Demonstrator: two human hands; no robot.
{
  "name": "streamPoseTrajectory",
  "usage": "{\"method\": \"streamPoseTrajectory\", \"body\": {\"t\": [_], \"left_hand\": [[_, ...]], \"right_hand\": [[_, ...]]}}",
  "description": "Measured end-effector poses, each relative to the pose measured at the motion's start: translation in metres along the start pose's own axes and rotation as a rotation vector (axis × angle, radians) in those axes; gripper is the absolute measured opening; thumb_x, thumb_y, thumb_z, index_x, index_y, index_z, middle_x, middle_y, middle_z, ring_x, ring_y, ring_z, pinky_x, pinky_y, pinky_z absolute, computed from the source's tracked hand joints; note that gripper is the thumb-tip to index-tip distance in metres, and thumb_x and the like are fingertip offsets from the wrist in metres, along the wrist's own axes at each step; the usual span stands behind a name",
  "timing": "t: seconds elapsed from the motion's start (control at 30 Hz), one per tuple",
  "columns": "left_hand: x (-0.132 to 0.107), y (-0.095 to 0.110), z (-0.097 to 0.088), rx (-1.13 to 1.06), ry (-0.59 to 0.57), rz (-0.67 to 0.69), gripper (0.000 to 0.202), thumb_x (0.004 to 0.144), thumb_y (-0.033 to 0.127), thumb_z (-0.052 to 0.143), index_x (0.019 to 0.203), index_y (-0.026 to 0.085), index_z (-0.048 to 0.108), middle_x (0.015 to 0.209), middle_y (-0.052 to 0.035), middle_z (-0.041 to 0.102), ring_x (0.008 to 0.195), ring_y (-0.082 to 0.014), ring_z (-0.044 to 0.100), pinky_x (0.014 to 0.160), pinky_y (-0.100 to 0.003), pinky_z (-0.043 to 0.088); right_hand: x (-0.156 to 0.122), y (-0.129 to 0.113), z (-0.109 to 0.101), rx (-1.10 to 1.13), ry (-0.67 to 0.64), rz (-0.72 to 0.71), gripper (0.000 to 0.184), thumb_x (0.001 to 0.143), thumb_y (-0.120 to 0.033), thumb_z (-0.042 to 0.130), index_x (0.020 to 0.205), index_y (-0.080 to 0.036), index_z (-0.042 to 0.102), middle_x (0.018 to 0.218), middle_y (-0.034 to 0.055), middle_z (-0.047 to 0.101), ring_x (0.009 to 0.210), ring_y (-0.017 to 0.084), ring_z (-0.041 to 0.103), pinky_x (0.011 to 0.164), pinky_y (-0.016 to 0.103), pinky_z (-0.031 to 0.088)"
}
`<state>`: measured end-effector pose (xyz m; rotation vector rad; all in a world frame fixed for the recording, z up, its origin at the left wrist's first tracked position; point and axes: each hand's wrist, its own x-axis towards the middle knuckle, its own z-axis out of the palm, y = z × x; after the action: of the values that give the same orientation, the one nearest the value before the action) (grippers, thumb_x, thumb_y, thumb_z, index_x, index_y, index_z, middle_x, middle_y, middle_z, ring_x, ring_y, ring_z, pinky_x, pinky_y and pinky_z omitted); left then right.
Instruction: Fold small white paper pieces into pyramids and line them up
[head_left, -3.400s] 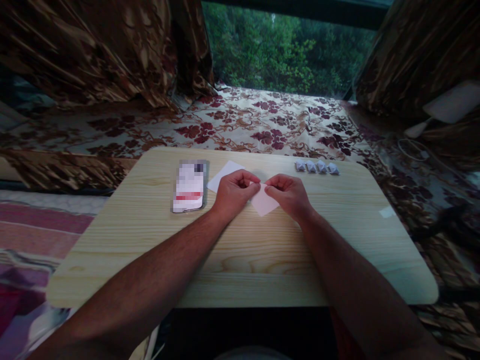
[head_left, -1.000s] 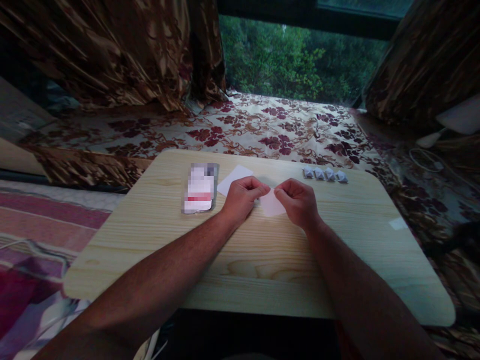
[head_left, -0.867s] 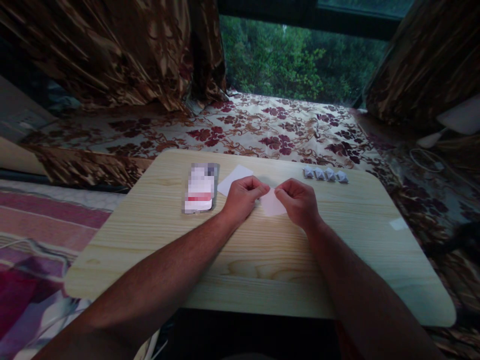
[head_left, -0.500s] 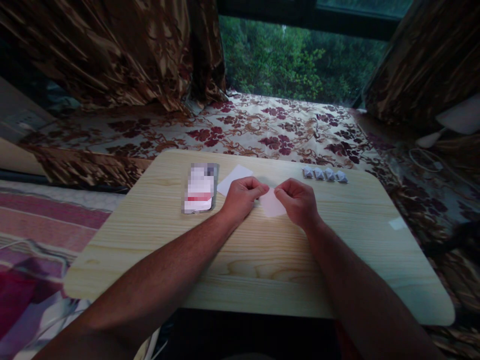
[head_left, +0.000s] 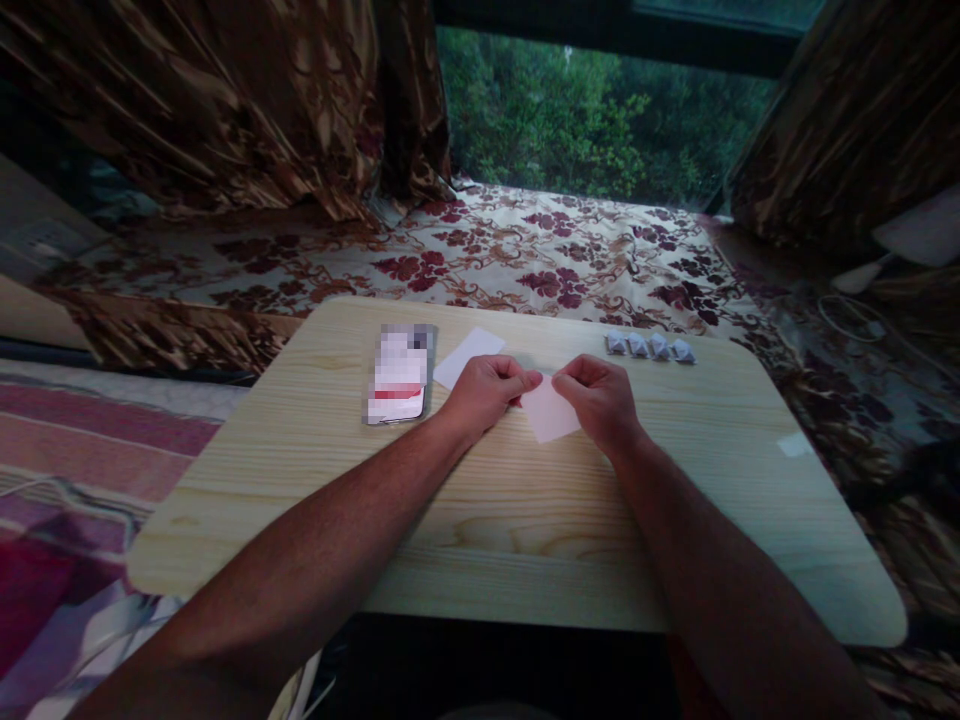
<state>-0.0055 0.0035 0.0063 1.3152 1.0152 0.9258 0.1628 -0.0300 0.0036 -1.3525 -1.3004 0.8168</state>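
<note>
A small white sheet of paper (head_left: 551, 412) is held between my two hands over the middle of the wooden table (head_left: 495, 530). My left hand (head_left: 486, 392) pinches its left upper edge between thumb and fingers. At the upper right edge, the thumb and curled fingers of my right hand (head_left: 601, 400) are closed on the same sheet. Behind my left hand lies more white paper (head_left: 469, 356), flat on the table and partly covered by that hand. Whether it is one sheet or a stack I cannot tell.
Left of the paper lies a phone-shaped object (head_left: 397, 375), blurred out by pixels. Several small folded white paper shapes (head_left: 649, 347) stand in a row near the far right edge. A white scrap (head_left: 795, 445) is at the right edge. Beyond the table is a floral-covered ledge (head_left: 555, 250).
The held sheet has shifted slightly, its lower corner now hanging a bit nearer to me and showing more. Both hands keep their pinch and have barely moved.
</note>
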Motion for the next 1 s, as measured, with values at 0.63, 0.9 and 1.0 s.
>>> {"method": "streamPoseTrajectory", "body": {"t": [0.63, 0.9, 1.0], "left_hand": [[-0.003, 0.011, -0.006, 0.199, -0.087, 0.009, 0.042, 0.073, 0.052, 0.073, 0.059, 0.014, 0.059, 0.049, 0.0018, 0.055, 0.045, -0.0059, 0.038, 0.047, -0.022, 0.025], [0.000, 0.006, -0.010, 0.235, -0.142, 0.018, 0.038, 0.077, 0.047, 0.069, 0.061, 0.014, 0.059, 0.050, 0.0024, 0.054, 0.045, -0.0059, 0.038, 0.046, -0.022, 0.025], [0.001, 0.004, -0.010, 0.241, -0.148, 0.008, 0.038, 0.077, 0.048, 0.069, 0.063, 0.015, 0.059, 0.049, 0.0028, 0.054, 0.045, -0.0062, 0.039, 0.046, -0.022, 0.025]], "right_hand": [[0.002, 0.003, -0.002, 0.019, 0.008, 0.031, 0.013, 0.070, -0.025, 0.066, 0.062, -0.017, 0.061, 0.052, -0.0044, 0.051, 0.047, 0.009, 0.042, 0.045, 0.024, 0.028], [0.002, 0.002, -0.003, 0.015, 0.013, 0.037, 0.014, 0.070, -0.025, 0.066, 0.061, -0.017, 0.061, 0.051, -0.0045, 0.051, 0.046, 0.008, 0.041, 0.045, 0.024, 0.028], [0.002, 0.002, -0.003, 0.024, 0.007, 0.036, 0.014, 0.070, -0.025, 0.067, 0.061, -0.017, 0.060, 0.051, -0.0045, 0.051, 0.047, 0.009, 0.042, 0.046, 0.024, 0.029]]}}
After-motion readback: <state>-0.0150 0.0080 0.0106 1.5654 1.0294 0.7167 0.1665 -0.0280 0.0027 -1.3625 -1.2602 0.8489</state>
